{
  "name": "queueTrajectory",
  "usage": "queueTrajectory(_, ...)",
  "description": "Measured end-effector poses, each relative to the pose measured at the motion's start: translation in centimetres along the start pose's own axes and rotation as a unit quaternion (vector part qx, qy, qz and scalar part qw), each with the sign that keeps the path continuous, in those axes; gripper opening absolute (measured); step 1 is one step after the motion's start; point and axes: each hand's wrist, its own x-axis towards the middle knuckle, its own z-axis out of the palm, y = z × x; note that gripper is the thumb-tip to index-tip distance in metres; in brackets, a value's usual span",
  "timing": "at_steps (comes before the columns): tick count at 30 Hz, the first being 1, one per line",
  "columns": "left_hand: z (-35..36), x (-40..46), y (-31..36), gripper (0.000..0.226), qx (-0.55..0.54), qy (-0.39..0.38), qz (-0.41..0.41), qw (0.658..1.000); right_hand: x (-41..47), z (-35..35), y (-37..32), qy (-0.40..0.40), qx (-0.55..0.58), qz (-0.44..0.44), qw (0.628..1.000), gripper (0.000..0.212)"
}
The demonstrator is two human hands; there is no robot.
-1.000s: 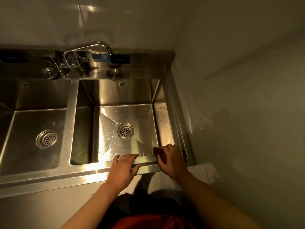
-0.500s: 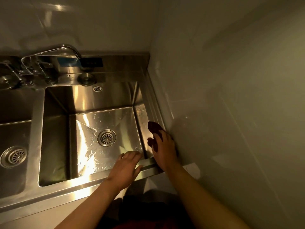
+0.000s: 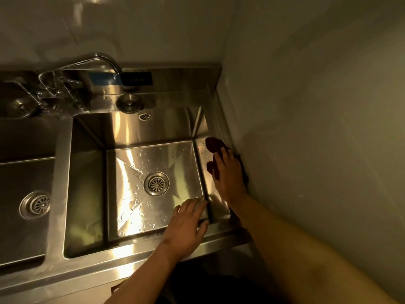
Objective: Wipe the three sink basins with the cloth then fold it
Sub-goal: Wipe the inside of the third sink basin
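The right-hand steel sink basin (image 3: pixel 92 194) is wet, with a round drain (image 3: pixel 156 183) in its floor. My right hand (image 3: pixel 229 174) lies flat with straight fingers on a dark red cloth (image 3: pixel 213 143), pressing it against the basin's right rim beside the wall. My left hand (image 3: pixel 186 227) rests open on the basin's front rim, fingers reaching over the edge. A second basin (image 3: pixel 13 172) with its own drain (image 3: pixel 35 204) shows at the left. No third basin is in view.
A curved tap (image 3: pixel 103 60) with levers stands behind the divider between the basins. A round plug (image 3: pixel 129 103) and a dark control panel (image 3: pixel 137 79) sit on the back ledge. A plain wall (image 3: pixel 317 128) closes the right side.
My right hand has slid the cloth from the front right corner back along the right rim. My left hand stayed on the front rim. The view has shifted right.
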Motion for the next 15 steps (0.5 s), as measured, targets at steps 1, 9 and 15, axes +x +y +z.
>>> queueTrajectory(1,0.0,0.2,0.1,0.059,-0.012,0.009,-0.027,1.0,1.4,-0.2,-0.1,0.005,0.006,-0.004,1.0,0.062)
queueTrajectory(9,0.4,1.0,0.0,0.061,-0.003,0.008,-0.118,0.993,13.4,-0.9,-1.0,0.041,0.009,-0.021,0.999,0.058)
queueTrajectory(15,0.4,1.1,0.2,0.063,0.003,-0.001,-0.125,0.992,19.4,-1.6,-1.5,0.045,-0.029,-0.019,0.998,0.057)
